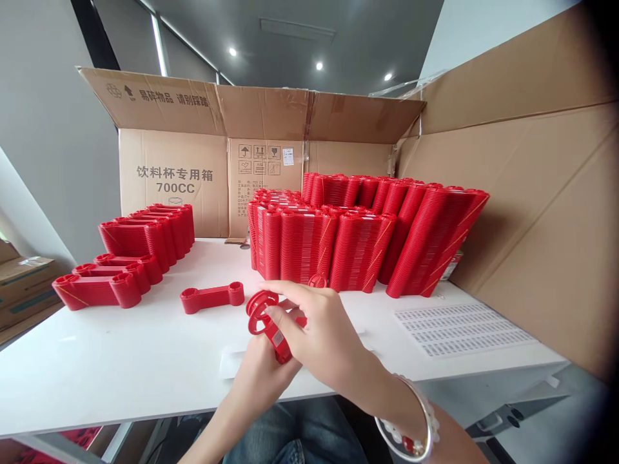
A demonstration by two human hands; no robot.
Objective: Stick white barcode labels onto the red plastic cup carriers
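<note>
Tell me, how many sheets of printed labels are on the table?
1 for certain: the label sheet lies flat at the table's right edge. A white strip under the hands may be another, mostly hidden.

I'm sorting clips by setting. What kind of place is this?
Probably a small packing or assembly workroom: stacks of red plastic holders on a white table, open cardboard cartons behind, a label sheet, both hands on one red holder.

We face a white table point(120, 361) backed by grey walls point(48, 129). Round ceiling lights point(318, 66) glow in the dark ceiling far above.
</note>
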